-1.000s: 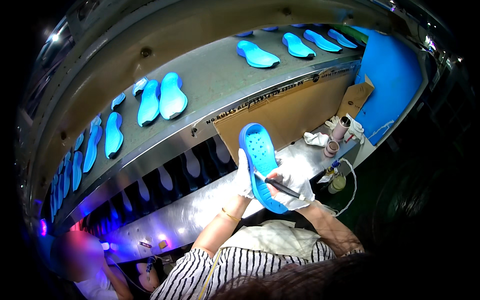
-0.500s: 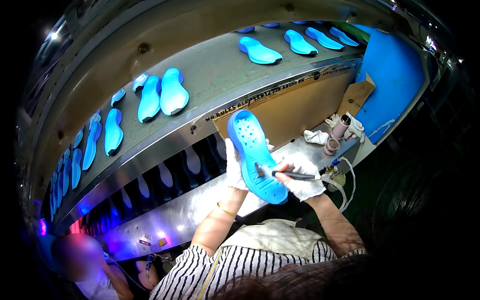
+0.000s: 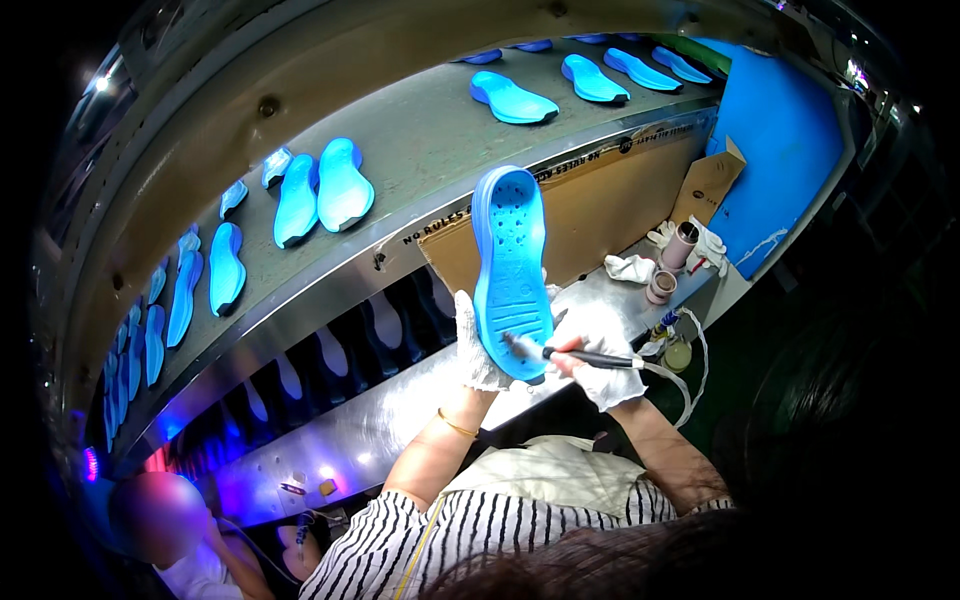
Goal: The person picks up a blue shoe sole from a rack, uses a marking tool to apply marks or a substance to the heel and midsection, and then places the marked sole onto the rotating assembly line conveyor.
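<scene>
A blue shoe sole (image 3: 515,255) with a raised rim, small holes and grooves stands tilted in front of me. My left hand (image 3: 476,350), in a white glove, grips its lower left edge; some of its fingers are hidden behind the sole. In my gloved right hand (image 3: 598,335) is a brush (image 3: 605,360) with a black handle, and a clear tube runs from the handle's back end. The bristles touch, or almost touch, the inner face of the sole near its lower end.
Beyond my hands a conveyor belt (image 3: 420,150) carries several blue soles (image 3: 345,185). A cardboard sheet (image 3: 590,215) leans below it. Right of my hands, cups (image 3: 661,287) and white gloves (image 3: 630,268) lie on the metal bench (image 3: 400,430). Another person (image 3: 195,560) sits at lower left.
The sole has swung more upright, its upper end moving up and right and its lower end shifting left. The brush stays at the lower part of the sole.
</scene>
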Motion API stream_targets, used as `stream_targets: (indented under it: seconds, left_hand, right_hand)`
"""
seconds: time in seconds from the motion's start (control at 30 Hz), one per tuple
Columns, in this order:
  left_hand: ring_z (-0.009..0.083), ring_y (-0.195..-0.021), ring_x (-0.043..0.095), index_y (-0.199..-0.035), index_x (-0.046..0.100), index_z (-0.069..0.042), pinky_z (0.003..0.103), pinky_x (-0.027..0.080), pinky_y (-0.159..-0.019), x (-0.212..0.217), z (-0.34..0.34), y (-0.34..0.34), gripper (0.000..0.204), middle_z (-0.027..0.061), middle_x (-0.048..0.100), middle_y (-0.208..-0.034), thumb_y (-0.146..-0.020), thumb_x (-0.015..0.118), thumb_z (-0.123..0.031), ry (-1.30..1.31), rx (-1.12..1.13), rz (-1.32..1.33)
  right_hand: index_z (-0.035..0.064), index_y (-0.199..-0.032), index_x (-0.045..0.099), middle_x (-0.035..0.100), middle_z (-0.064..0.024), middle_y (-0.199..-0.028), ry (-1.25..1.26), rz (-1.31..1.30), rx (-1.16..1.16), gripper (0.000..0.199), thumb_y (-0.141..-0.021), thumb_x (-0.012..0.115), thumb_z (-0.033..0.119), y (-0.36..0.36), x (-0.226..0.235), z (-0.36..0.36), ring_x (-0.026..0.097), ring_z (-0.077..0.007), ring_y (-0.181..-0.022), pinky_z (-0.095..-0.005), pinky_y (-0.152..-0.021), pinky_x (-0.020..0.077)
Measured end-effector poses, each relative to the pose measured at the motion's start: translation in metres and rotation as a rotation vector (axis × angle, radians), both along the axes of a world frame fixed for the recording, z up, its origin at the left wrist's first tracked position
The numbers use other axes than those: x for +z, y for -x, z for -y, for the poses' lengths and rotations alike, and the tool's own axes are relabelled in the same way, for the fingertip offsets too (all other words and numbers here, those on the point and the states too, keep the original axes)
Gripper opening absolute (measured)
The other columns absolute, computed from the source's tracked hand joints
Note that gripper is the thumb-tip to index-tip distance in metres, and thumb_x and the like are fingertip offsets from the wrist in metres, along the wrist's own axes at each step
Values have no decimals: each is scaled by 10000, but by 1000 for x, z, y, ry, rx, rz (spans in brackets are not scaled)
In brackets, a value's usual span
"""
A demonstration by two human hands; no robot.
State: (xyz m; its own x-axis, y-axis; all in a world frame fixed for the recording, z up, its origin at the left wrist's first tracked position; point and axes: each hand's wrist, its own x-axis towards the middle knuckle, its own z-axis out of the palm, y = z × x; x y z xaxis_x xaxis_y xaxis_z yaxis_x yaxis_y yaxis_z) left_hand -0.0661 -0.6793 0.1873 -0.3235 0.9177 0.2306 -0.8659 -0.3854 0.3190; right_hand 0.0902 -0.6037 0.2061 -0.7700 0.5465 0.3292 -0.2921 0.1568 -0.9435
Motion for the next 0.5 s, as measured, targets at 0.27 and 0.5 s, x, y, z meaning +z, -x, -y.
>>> stream_targets:
  seconds: [0.27,0.5]
  left_hand:
    - [313,-1215,433,-1399,267,-73,446,376,-1008,21,4,-3,802,177,355,-1386,-838,391,-632,23,-2,24]
    - [339,-1232,409,-1405,254,-68,507,311,-1041,26,4,4,812,204,349,-1382,-836,389,-632,-1,-58,7]
  right_hand:
    - [-12,-839,600,627,-88,-808,458,383,292,101,-755,619,-65,8,19,-8,589,-133,-689,-257,-626,490]
    - [17,-824,616,625,-71,-803,181,48,349,117,-738,648,-56,2,-9,-8,584,-120,-702,-241,-621,472]
